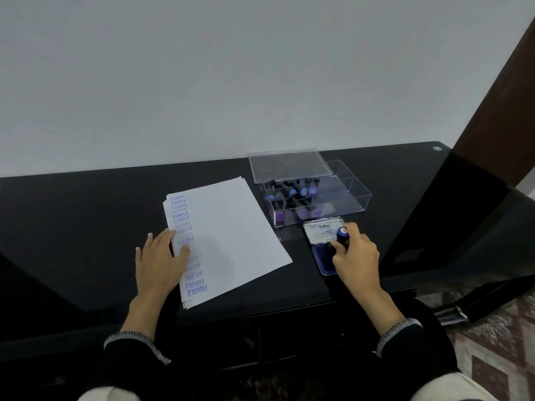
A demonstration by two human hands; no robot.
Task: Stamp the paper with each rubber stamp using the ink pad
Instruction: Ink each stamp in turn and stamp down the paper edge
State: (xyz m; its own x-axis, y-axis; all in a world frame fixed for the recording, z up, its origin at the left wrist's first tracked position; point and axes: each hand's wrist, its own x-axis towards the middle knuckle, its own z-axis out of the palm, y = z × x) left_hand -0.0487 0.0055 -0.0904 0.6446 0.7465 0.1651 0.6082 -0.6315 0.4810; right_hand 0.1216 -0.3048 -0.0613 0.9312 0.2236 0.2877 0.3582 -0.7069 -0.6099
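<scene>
Inking step: right hand (354,256) grips stamp (343,235) pressed on ink pad (324,260); left hand (160,261) flat, open on paper (231,227) left of pad; next, carry stamp to unmarked paper

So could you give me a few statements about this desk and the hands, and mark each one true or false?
1. The right hand presses a blue-capped stamp onto the open ink pad. True.
2. The left hand is lifted clear of the paper. False: it rests flat on the sheet's left edge.
3. The paper already carries the words SAMPLE, AIR MAIL and FRAGILE. True.
4. The clear stamp box is shut. False: its lid stands open behind it.
5. The box sits left of the paper. False: it sits to the right, behind the ink pad.
</scene>
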